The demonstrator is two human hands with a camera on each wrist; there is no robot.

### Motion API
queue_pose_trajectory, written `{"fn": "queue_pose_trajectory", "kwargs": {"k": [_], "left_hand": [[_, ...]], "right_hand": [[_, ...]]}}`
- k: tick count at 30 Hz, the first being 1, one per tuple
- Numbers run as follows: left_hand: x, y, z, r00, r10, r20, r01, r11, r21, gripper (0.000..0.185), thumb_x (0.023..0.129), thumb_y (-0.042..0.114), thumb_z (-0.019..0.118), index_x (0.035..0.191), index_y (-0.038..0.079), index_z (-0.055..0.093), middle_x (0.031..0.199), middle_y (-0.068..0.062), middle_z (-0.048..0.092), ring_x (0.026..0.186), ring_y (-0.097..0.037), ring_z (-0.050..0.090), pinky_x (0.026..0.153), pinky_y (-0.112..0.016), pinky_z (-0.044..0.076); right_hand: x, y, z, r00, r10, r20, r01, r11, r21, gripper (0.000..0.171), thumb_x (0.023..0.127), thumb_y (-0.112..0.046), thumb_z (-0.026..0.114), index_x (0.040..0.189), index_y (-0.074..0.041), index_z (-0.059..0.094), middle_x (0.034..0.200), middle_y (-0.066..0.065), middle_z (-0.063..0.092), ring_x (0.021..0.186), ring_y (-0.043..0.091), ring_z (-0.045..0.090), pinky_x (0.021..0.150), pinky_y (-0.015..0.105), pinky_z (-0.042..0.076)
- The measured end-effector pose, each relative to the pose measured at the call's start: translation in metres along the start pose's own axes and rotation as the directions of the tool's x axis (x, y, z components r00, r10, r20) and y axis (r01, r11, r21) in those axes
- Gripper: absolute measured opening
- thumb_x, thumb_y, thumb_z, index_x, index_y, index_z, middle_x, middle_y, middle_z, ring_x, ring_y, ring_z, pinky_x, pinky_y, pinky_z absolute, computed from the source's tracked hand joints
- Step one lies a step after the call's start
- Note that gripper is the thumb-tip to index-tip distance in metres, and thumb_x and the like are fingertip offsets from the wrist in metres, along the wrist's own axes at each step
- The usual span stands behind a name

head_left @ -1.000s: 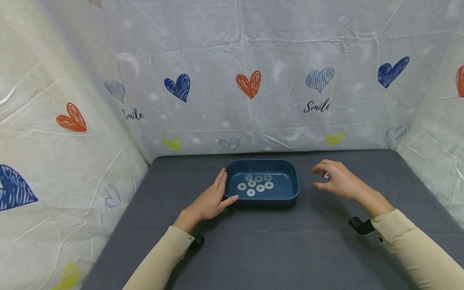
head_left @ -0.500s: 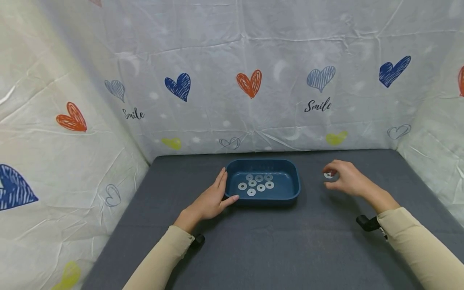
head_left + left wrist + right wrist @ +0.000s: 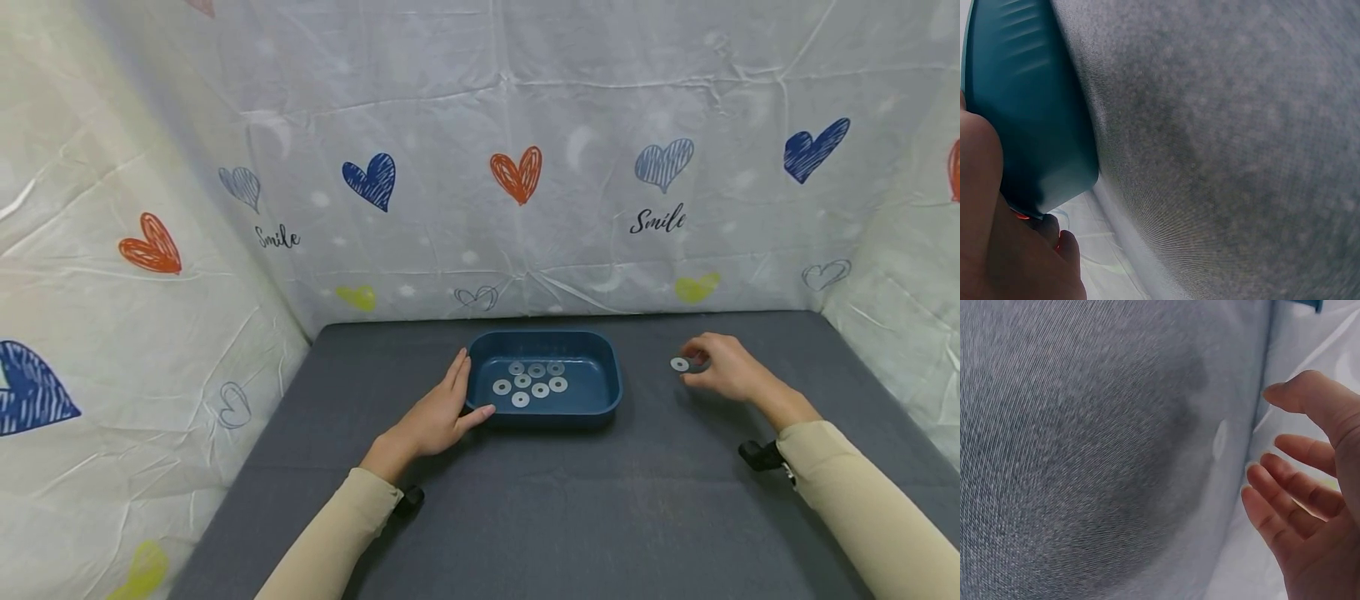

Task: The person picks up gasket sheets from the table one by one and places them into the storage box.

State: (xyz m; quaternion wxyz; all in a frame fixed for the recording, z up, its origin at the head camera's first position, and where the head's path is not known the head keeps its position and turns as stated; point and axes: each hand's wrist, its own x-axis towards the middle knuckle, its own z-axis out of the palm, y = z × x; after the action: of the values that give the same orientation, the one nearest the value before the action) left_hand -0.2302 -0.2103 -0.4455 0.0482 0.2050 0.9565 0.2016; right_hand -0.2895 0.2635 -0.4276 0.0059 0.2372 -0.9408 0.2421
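A blue rectangular tray stands on the dark cloth, with several flat round washers lying on its floor. My left hand rests against the tray's left end, fingers straight along the side and thumb over the near rim. To the right of the tray, a single washer lies on the cloth. Just right of it is my right hand, its fingers bent and thumb apart from them. The right wrist view shows that hand with nothing between thumb and fingers, the washer beyond the fingertips.
A dark grey cloth covers the table. White fabric printed with hearts hangs behind it and along both sides. Black wrist cameras sit at both sleeves.
My right hand has shifted a little to the right, uncovering the washer that was partly hidden by its fingers. The left hand and tray have stayed in place.
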Motion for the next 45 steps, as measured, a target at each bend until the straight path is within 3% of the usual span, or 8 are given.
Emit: {"fn": "queue_pose_trajectory", "kwargs": {"k": [18,27,37,45], "left_hand": [[0.000,-0.001,0.001,1.000,0.000,-0.010,0.000,1.000,0.004,0.102,0.100,0.068,0.046,0.163,-0.001,0.004,0.172,-0.014,-0.006,0.156,-0.032,0.015,0.122,-0.051,0.025],[-0.001,-0.002,0.002,1.000,-0.002,-0.007,0.003,1.000,0.004,0.102,0.100,0.068,0.045,0.163,0.000,0.002,0.172,-0.014,-0.007,0.157,-0.031,0.013,0.122,-0.050,0.025],[-0.002,-0.001,0.000,1.000,-0.001,0.005,0.001,1.000,-0.010,0.101,0.101,0.067,0.045,0.163,0.000,0.001,0.172,-0.013,-0.008,0.156,-0.031,0.013,0.122,-0.049,0.025],[-0.002,-0.001,0.001,1.000,0.008,-0.012,-0.008,1.000,-0.002,0.100,0.102,0.066,0.045,0.163,0.000,0.002,0.172,-0.014,-0.006,0.156,-0.032,0.014,0.122,-0.049,0.026]], "right_hand": [[0.012,0.025,0.009,0.995,0.087,0.044,-0.088,0.996,0.016,0.037,0.087,-0.015,0.081,0.110,0.011,0.068,0.101,0.023,0.067,0.092,0.038,0.063,0.076,0.050,0.054],[0.018,0.027,0.009,0.993,0.112,0.042,-0.112,0.994,0.013,0.037,0.086,-0.018,0.082,0.106,0.010,0.069,0.095,0.020,0.067,0.087,0.032,0.062,0.075,0.048,0.052],[0.023,0.027,0.013,0.983,0.169,0.076,-0.172,0.985,0.024,0.042,0.092,-0.019,0.076,0.116,0.014,0.066,0.108,0.028,0.067,0.096,0.040,0.064,0.078,0.051,0.054],[0.029,0.022,0.013,0.979,0.193,0.062,-0.193,0.981,0.004,0.032,0.093,-0.016,0.074,0.106,0.013,0.070,0.102,0.027,0.069,0.090,0.038,0.065,0.077,0.051,0.054]]}}
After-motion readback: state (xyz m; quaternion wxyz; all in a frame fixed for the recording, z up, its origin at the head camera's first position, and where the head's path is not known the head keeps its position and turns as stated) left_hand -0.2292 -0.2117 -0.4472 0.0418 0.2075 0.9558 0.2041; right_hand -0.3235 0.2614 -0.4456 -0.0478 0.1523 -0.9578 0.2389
